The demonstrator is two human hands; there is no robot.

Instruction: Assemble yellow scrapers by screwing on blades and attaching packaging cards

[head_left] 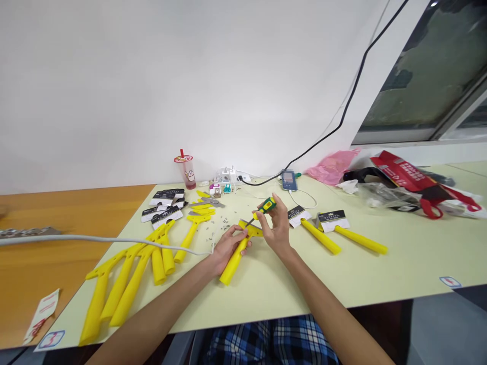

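Observation:
My left hand (228,247) is closed around the neck of a yellow plastic scraper (233,264), its handle slanting down toward me. A metal blade edge shows at the right of the scraper's head. In my right hand (278,227) is a green and yellow screwdriver (267,205), held by the fingers at its handle. Its shaft points down and left to the scraper's head; whether the tip sits in a screw is too small to tell. Just beyond my left hand, many small screws (224,223) lie scattered on the table.
Several yellow scraper handles (129,284) lie at left, near black-and-white cards (167,215) and loose blades (215,202). Two carded scrapers (321,237) lie at right. Behind stand a cup with a straw (186,172) and plugs (228,176). A grey cable (114,239) crosses the left side.

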